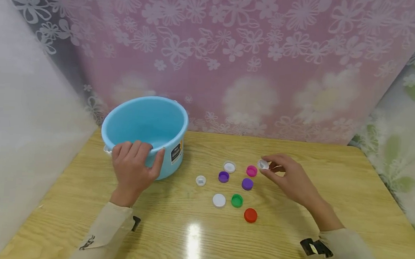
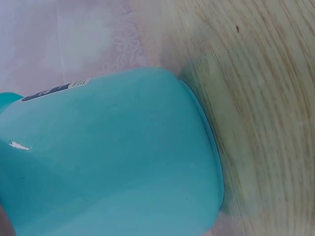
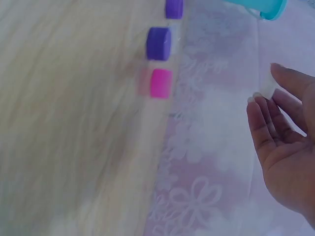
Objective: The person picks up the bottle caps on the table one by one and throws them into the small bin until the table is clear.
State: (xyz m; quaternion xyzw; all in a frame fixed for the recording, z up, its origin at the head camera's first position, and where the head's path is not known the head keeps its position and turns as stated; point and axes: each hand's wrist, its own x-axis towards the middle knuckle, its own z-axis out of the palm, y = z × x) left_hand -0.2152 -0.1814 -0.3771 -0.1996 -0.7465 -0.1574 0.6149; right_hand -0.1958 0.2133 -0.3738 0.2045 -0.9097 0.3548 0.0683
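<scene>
A light blue bucket [image 1: 167, 170] with a dark label stands at the left of the table, and my left hand [image 1: 134, 165] grips its near rim, fingers over the edge and thumb outside. In the left wrist view the bucket wall [image 2: 123, 147] fills much of the picture. Between thumb and fingertips, my right hand [image 1: 291, 178] pinches a small whitish bottle cap [image 1: 263, 164], raised above the table. The right wrist view shows this cap [image 3: 269, 87] partly hidden by the fingers. Nearest to that hand lie a pink cap [image 1: 251, 171] and a purple cap [image 1: 247, 184].
More caps lie on the wooden table [image 1: 166, 226]: another purple cap [image 1: 223, 177], a green cap [image 1: 237, 200], a red cap [image 1: 250, 215] and several white ones, such as the white cap [image 1: 219, 200]. A flowered pink curtain [image 1: 210, 78] hangs behind the table.
</scene>
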